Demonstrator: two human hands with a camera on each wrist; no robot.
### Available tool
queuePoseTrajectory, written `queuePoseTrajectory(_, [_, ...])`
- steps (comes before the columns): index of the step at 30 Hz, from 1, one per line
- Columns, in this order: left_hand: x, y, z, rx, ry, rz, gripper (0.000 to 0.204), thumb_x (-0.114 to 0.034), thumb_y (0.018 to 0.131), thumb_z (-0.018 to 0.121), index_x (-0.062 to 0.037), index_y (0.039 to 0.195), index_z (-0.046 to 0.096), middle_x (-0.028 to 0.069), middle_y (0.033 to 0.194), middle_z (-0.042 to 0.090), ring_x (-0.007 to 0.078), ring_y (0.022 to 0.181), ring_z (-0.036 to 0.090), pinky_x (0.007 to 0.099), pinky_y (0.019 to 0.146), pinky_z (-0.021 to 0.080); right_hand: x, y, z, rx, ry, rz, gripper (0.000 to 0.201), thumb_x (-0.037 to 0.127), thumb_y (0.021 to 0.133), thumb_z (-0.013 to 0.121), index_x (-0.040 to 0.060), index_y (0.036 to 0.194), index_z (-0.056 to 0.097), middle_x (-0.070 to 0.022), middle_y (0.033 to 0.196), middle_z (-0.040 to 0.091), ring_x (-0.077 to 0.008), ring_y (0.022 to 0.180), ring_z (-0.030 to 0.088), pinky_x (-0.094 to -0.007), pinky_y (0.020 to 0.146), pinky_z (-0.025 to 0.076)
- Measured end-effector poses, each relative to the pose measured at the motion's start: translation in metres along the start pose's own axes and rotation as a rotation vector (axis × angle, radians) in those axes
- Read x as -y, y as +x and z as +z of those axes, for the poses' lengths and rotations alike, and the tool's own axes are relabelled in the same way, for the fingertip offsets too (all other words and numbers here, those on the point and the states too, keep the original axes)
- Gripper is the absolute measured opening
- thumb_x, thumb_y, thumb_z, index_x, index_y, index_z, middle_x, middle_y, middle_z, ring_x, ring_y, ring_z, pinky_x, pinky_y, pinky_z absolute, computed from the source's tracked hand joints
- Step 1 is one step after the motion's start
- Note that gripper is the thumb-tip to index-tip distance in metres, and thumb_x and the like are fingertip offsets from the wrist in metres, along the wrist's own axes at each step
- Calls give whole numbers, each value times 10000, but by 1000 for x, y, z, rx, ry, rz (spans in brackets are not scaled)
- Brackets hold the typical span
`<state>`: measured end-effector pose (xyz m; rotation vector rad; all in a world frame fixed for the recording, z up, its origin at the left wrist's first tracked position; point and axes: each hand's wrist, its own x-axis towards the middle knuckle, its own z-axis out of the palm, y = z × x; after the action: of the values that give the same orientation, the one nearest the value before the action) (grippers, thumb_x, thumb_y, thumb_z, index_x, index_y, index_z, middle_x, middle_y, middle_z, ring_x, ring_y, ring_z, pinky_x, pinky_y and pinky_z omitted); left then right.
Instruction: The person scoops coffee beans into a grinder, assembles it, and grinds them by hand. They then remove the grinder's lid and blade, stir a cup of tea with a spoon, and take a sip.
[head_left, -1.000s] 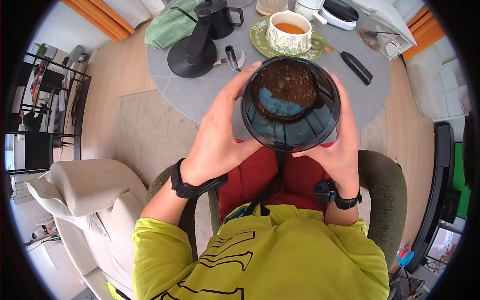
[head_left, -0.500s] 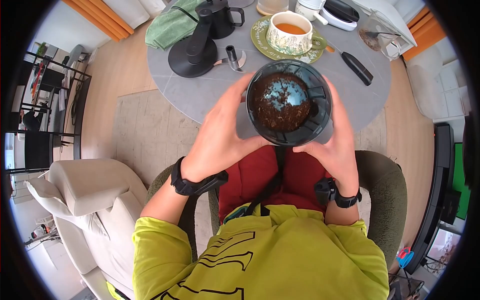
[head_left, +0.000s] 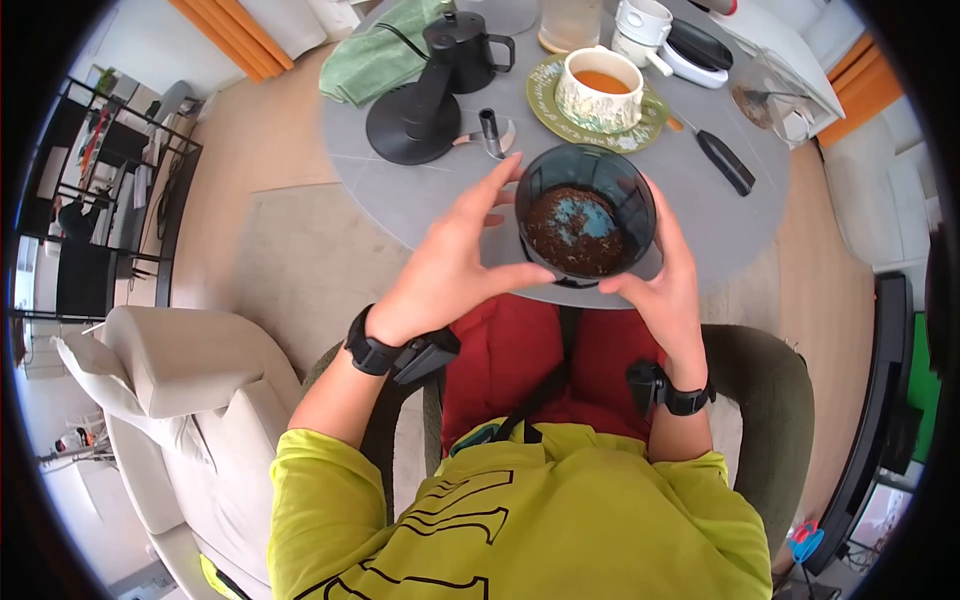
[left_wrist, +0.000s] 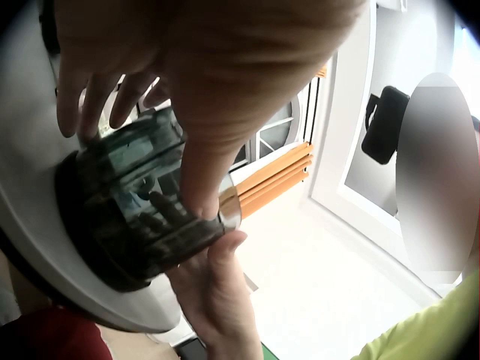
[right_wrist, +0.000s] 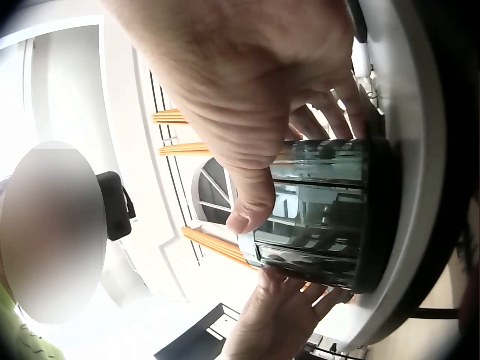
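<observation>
Bowl (head_left: 586, 212) stood upright on the near edge of the table (head_left: 400, 200), its axis vertical, mouth up, dark grounds in the bottom. You were setting it down: your left hand (head_left: 450, 270) and right hand (head_left: 665, 280) cupped its sides, thumbs pressed on the wall. Next, I judge, you needed to loosen both hands evenly without tipping it.
</observation>
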<state>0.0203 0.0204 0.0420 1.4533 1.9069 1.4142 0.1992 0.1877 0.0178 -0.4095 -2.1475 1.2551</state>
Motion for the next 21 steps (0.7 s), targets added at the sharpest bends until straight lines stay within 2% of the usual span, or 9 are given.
queuePoseTrajectory(2, [2,4,-16,-25,-4,0,833,-130,762,828,-29,1463,388,158,1358,557,266,1163,598,366,939,511,-5,-1,1,-14,30,-15,1019,127,570,907,26,1455,410,-150,1366,538,-282,1251,521,-398,1055,407])
queuePoseTrajectory(4, [6,10,-30,-144,-98,-93,578,-89,813,771,-30,1342,545,108,1245,629,169,963,639,300,809,529,-6,0,2,-33,60,-26,1017,106,566,902,26,1453,412,-150,1365,538,-285,1252,519,-400,1058,403])
queuePoseTrajectory(5, [5,13,-34,-150,-87,-88,578,-89,813,771,-30,1342,545,108,1245,629,169,963,639,300,809,529,-6,0,2,-31,54,-18,1013,108,572,900,26,1454,409,-150,1361,538,-286,1251,517,-402,1060,401])
queuePoseTrajectory(7, [3,17,-38,-287,75,-164,377,-18,877,689,-43,1248,628,48,1135,655,84,808,607,234,746,503,-7,0,1,-27,54,-15,1010,110,577,898,26,1455,406,-149,1358,539,-287,1251,515,-403,1062,399])
queuePoseTrajectory(8, [2,21,-37,-345,165,-118,326,-23,867,697,-44,1191,665,32,1017,667,71,700,584,235,654,493,-7,0,1,-20,48,-22,1014,118,582,899,28,1459,399,-148,1352,538,-288,1249,514,-403,1061,400])
queuePoseTrajectory(12, [7,47,-29,-404,397,25,309,-29,835,710,-37,1143,682,63,904,641,110,598,539,263,583,461,-8,0,1,-11,72,-29,1035,159,593,907,36,1472,375,-142,1337,532,-290,1242,511,-405,1059,401])
queuePoseTrajectory(15, [16,66,-21,-387,502,70,335,-31,820,716,-25,1152,671,88,933,653,147,583,536,289,589,474,-11,-2,3,-21,75,-11,1038,209,606,912,41,1475,370,-146,1325,529,-296,1230,510,-408,1046,405])
queuePoseTrajectory(19, [30,75,-12,-364,583,74,287,-49,804,720,-6,1086,693,148,930,693,197,617,592,324,620,499,-14,-3,2,-15,36,3,1040,257,622,908,44,1480,360,-154,1322,528,-307,1211,511,-412,1028,411])
queuePoseTrajectory(21, [33,77,-11,-379,583,61,253,-54,798,723,2,1045,704,160,886,698,208,638,617,325,627,506,-14,-2,3,-24,6,-71,1043,296,632,901,44,1483,352,-159,1323,527,-318,1194,512,-412,1014,414])
